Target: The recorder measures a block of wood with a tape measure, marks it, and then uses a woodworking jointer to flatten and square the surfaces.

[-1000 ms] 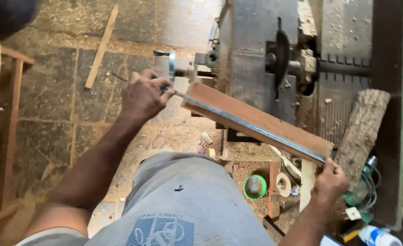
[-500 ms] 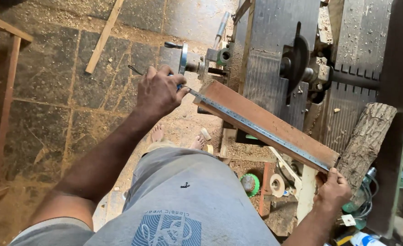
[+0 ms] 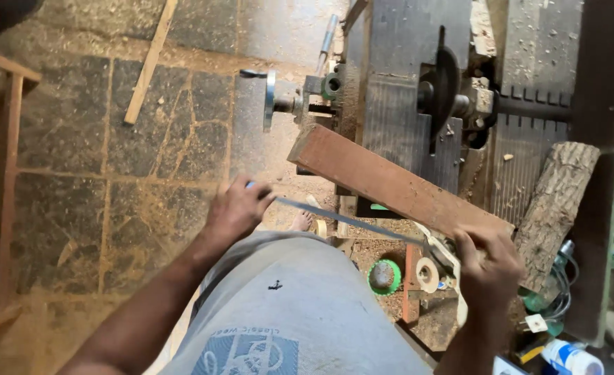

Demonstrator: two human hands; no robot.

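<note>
Steel ruler [image 3: 341,219], long, thin and grey, runs between my two hands just above my lap. My left hand [image 3: 236,208] is closed around its near end; my right hand [image 3: 486,260] curls its grip at the far end, though I cannot tell how it pinches. Beyond it the reddish-brown plank [image 3: 390,182] rests slanted across the saw table's [image 3: 390,104] front edge, beside a bark-covered log [image 3: 555,198].

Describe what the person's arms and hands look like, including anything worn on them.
Both forearms are bare: no long sleeves, gloves, watch or rings show on the left hand or right hand. A grey shirt with a printed blue-and-white emblem covers the torso.
</note>
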